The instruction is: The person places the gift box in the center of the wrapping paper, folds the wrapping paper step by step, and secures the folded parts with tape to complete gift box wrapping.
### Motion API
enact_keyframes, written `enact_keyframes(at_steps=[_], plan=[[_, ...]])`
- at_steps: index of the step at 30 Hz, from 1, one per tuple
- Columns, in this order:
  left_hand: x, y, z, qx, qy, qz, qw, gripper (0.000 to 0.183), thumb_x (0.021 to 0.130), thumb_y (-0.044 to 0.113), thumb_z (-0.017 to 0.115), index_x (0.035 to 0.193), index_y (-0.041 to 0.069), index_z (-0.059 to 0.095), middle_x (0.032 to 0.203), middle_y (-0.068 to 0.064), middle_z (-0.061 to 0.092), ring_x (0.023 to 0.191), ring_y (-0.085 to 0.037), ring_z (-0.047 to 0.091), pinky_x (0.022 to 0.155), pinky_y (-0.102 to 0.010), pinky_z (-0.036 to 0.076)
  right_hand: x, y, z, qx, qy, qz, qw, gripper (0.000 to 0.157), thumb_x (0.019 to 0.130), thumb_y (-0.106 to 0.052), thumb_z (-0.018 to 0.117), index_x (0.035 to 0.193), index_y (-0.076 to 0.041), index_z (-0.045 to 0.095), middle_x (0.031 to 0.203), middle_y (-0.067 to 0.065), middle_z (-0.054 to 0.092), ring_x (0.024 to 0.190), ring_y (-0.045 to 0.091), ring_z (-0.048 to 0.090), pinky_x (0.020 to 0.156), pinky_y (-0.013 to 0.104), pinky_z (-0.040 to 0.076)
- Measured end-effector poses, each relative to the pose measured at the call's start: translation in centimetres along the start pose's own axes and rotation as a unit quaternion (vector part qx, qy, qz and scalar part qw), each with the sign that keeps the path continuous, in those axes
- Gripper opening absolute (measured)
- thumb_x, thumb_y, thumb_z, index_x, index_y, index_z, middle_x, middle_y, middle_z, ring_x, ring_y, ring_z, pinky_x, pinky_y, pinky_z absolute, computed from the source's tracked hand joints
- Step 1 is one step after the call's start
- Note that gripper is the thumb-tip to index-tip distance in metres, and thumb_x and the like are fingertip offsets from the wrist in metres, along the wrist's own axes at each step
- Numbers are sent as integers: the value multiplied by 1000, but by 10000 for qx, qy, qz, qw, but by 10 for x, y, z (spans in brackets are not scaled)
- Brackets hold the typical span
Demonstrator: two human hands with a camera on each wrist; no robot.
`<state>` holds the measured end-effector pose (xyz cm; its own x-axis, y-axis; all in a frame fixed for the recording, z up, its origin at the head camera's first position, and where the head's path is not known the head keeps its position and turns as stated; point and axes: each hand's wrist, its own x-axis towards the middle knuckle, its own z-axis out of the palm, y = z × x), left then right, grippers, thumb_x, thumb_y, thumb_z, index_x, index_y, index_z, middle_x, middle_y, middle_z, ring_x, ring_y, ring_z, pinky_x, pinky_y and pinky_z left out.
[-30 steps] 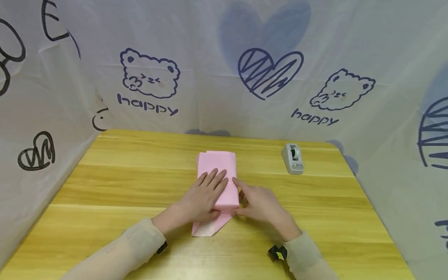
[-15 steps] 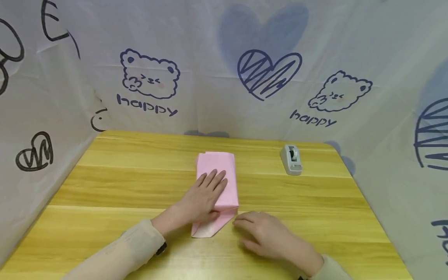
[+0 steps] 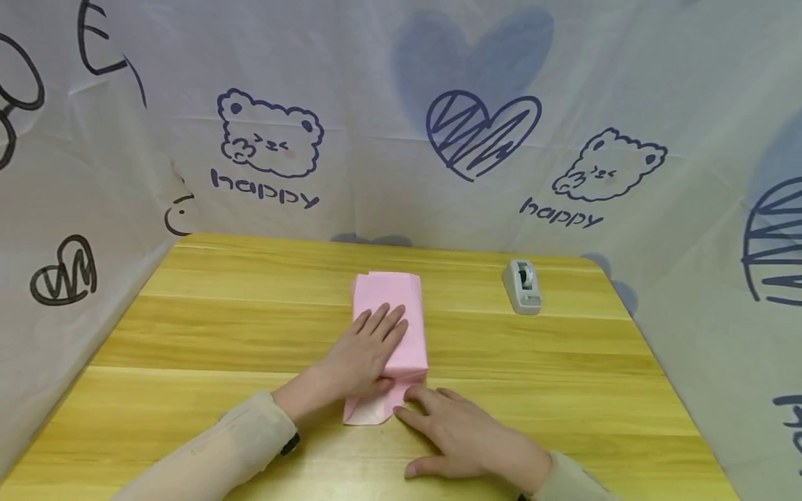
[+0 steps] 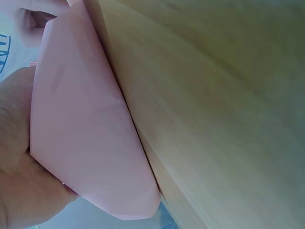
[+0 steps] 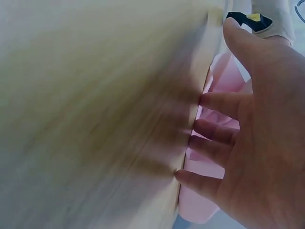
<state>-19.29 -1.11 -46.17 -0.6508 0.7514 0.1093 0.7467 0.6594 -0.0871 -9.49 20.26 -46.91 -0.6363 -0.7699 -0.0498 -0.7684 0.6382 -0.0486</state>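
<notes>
A box-shaped packet wrapped in pink paper lies lengthwise on the wooden table. From its near end sticks out a folded, tapered paper flap, paler inside. My left hand rests flat on the packet's top, fingers straight, thumb down by the near end. My right hand is spread low at the table, its fingertips right at the flap's right edge and its thumb apart. In the left wrist view the packet's pink side stands beside the palm. In the right wrist view, extended fingers overlap the pink paper.
A light grey tape dispenser stands at the back right of the wooden table. Behind it hangs a white cloth with bear and heart drawings, which also encloses both sides.
My right hand has left the packet's right side, drawn back towards me, then moved left to the flap with its fingers spreading. My left hand and the packet have stayed put.
</notes>
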Motion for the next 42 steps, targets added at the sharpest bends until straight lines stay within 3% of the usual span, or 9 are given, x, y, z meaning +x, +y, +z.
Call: enact_keyframes(at_steps=[5, 22, 30, 34, 42], plan=[[0, 1, 1, 27, -77, -6, 10000, 100, 79, 58, 64, 151, 6, 18, 159, -15, 6, 144, -35, 9, 115, -50, 15, 2, -3, 2, -171, 43, -158, 9997, 71, 87, -73, 34, 145, -34, 38, 135, 9, 38, 124, 20, 38, 104, 47, 37], [0, 2, 0, -14, -39, 4, 10000, 98, 81, 57, 63, 151, 6, 18, 159, -15, 6, 144, -35, 10, 115, -50, 15, 0, -3, 7, -308, 349, -351, 9983, 70, 83, -75, 39, 143, -38, 41, 136, 11, 40, 125, 23, 37, 103, 49, 36], [-1, 3, -1, -28, -100, -4, 9999, 99, 80, 57, 64, 151, 6, 18, 159, -14, 6, 144, -35, 9, 115, -50, 14, -7, 8, 1, 206, -60, 251, 9995, 82, 83, -74, 41, 148, -25, 34, 144, 5, 37, 128, 19, 44, 103, 57, 36], [-1, 2, 0, -23, -83, -18, 10000, 99, 81, 57, 64, 151, 6, 18, 159, -14, 6, 144, -35, 9, 115, -50, 14, -8, 10, -1, 155, -65, 147, 9998, 85, 81, -76, 41, 145, -19, 40, 144, 7, 38, 124, 20, 48, 102, 57, 36], [0, 1, -1, 62, 169, 127, 9998, 98, 80, 57, 65, 150, 4, 23, 157, -17, 13, 142, -37, 16, 114, -51, 19, -1, 4, -5, -83, -120, 113, 9998, 87, 80, -78, 39, 146, -21, 40, 139, 10, 40, 116, 20, 54, 102, 56, 37]])
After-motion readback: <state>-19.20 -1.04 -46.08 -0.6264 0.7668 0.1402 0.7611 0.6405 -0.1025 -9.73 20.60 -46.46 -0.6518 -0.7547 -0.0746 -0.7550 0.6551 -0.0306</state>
